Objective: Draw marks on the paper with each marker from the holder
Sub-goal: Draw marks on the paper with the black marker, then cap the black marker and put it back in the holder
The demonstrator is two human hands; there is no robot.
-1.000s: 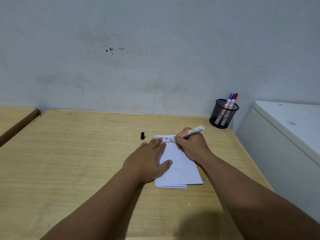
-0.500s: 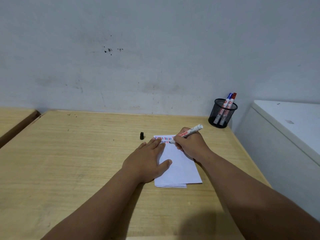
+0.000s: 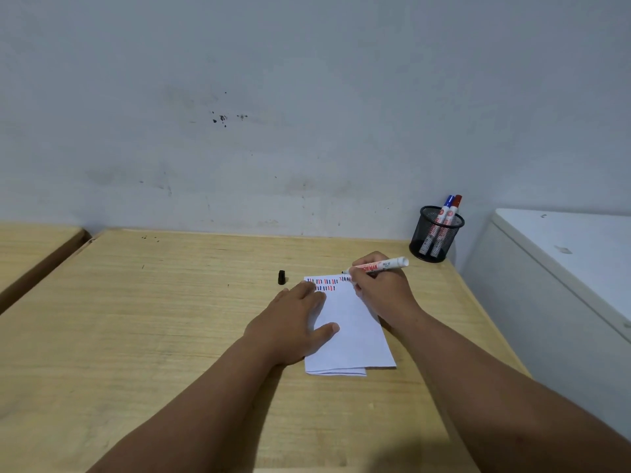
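A folded white paper [image 3: 351, 336] lies on the wooden table [image 3: 153, 319], with short red, blue and dark dashes along its far edge. My left hand [image 3: 293, 322] lies flat on the paper's left side, fingers spread. My right hand [image 3: 382, 291] grips an uncapped white marker [image 3: 379, 266], its dark tip lifted just above the paper's far edge. The marker's black cap [image 3: 281, 277] stands on the table left of the paper. A black mesh holder [image 3: 435, 235] at the far right corner contains a blue-capped marker [image 3: 445, 208] and a red-capped one [image 3: 454, 208].
A grey wall rises behind the table. A white cabinet [image 3: 563, 268] stands close on the right of the table. A second wooden table [image 3: 27, 247] sits to the left across a narrow gap.
My right hand has lifted the marker and shifted it to the right, off the paper's marks. The left hand has stayed on the paper.
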